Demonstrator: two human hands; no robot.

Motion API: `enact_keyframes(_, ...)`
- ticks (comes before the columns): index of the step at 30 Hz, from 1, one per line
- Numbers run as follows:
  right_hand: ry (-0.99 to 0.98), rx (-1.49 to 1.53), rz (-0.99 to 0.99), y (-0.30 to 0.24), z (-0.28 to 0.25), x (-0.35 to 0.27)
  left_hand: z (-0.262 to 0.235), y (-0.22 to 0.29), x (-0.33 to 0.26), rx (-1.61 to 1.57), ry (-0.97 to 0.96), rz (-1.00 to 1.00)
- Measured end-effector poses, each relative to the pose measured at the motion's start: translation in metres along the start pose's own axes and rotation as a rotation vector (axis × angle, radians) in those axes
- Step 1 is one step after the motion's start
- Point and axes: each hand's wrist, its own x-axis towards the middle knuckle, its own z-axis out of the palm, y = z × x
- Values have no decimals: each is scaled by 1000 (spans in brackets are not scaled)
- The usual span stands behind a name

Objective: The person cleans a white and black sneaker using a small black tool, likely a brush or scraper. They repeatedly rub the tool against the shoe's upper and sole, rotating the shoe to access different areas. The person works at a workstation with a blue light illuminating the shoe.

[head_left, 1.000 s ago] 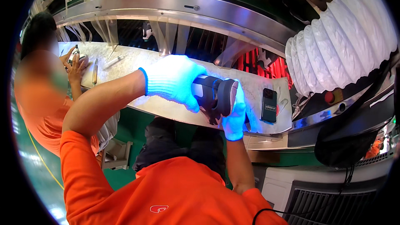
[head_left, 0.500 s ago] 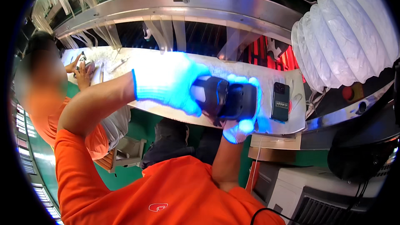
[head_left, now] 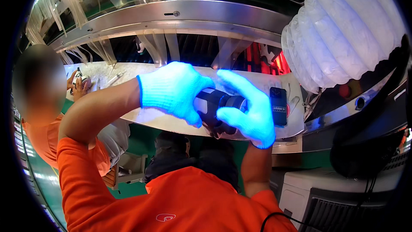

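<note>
My left hand [head_left: 174, 92], in a knitted glove lit bright blue, grips a black item with a pale grey panel [head_left: 207, 104] from its left side. The item is held above the bench; it looks shoe-like, though the hands cover much of it and its exact kind is unclear. My right hand [head_left: 254, 116], gloved alike, curves around the item's rounded dark right end, with fingers at the far side and thumb at the near side. Both palms and the underside of the item are hidden.
A dark phone [head_left: 278, 105] lies on the pale bench [head_left: 150, 118] to the right. Beyond runs a metal rail [head_left: 189, 17] with clear strips hanging below it. A white ribbed duct [head_left: 339, 34] bulges in at the upper right. A co-worker in orange [head_left: 45, 139] handles something at left.
My right hand has come round from underneath the dark hollow part to clasp the item's right end. That hollow no longer shows. My left hand keeps its grip, and the whole view has shifted slightly.
</note>
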Motion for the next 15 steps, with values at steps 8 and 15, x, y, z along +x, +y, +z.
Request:
enact_keyframes(8, 484, -220, 80, -2, 47, 8, 24, -76, 3, -313, 481, 250)
enact_keyframes(15, 616, -365, -47, 8, 90, 19, 257, 4, 46, -1041, 1169, -200)
